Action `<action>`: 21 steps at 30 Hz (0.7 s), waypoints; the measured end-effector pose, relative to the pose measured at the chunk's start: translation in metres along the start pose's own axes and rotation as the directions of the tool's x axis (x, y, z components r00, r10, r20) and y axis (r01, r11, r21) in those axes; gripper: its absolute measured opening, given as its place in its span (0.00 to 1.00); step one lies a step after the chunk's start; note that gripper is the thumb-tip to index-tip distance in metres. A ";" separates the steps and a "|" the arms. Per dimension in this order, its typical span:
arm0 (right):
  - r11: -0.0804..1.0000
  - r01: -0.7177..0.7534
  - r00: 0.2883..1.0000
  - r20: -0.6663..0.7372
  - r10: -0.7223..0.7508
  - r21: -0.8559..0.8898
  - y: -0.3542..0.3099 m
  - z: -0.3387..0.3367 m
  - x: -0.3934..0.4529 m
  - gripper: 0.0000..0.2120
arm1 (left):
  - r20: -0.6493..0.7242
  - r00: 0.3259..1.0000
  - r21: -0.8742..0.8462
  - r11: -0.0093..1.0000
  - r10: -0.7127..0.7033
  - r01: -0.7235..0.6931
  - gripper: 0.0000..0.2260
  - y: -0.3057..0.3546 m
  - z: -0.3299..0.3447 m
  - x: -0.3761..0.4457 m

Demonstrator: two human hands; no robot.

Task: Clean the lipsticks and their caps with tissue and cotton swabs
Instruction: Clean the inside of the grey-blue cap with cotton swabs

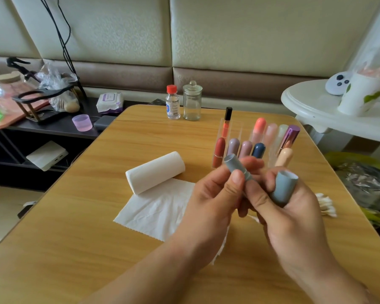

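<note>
Left hand (215, 194) grips grey lipstick (239, 166), right hand (294, 207) its cap (284, 188), hiding cotton swabs (326, 205).

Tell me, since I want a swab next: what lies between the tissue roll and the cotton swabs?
In the head view, both hands: left hand holding the grey lipstick, right hand its cap.

I see my left hand (215, 194) gripping the grey lipstick tube (237, 166) above the desk (75, 227), while my right hand (290, 207) holds its grey cap (284, 187). A tissue roll (155, 172) lies on an unrolled tissue sheet (156, 209); cotton swabs (326, 205) lie just beyond my right hand.
</note>
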State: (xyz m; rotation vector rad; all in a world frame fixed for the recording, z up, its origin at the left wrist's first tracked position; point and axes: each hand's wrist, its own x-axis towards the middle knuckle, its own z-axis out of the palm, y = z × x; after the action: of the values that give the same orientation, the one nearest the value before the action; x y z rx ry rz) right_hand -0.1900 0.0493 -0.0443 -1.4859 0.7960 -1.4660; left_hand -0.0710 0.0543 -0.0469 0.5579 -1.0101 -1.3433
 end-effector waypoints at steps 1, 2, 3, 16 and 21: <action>0.999 -0.035 0.999 0.027 0.034 0.041 0.000 -0.002 0.001 0.15 | 0.011 1.000 0.017 1.000 -0.001 0.001 0.17 -0.001 0.001 0.000; 0.996 -0.060 0.997 0.049 0.057 0.059 -0.001 -0.003 0.002 0.16 | 0.008 1.000 0.037 0.999 0.007 -0.007 0.17 -0.002 0.001 0.000; 0.996 -0.070 0.995 0.069 0.066 0.047 -0.002 -0.005 0.002 0.19 | -0.006 1.000 0.063 0.998 0.023 -0.022 0.17 -0.002 -0.001 0.001; 0.979 -0.014 1.000 0.009 0.016 -0.205 -0.007 -0.029 0.013 0.17 | 0.096 0.992 0.616 0.777 0.086 -0.127 0.14 0.013 -0.023 0.006; 0.982 0.052 0.998 -0.024 -0.057 -0.179 -0.005 -0.033 0.016 0.18 | 0.153 0.986 0.559 0.816 0.072 -0.146 0.06 0.014 -0.023 0.006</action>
State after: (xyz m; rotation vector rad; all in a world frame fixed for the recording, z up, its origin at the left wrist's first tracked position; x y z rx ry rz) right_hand -0.2219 0.0323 -0.0353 -1.6342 0.9312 -1.4916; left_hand -0.0450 0.0465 -0.0453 0.8533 -1.5442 -0.9669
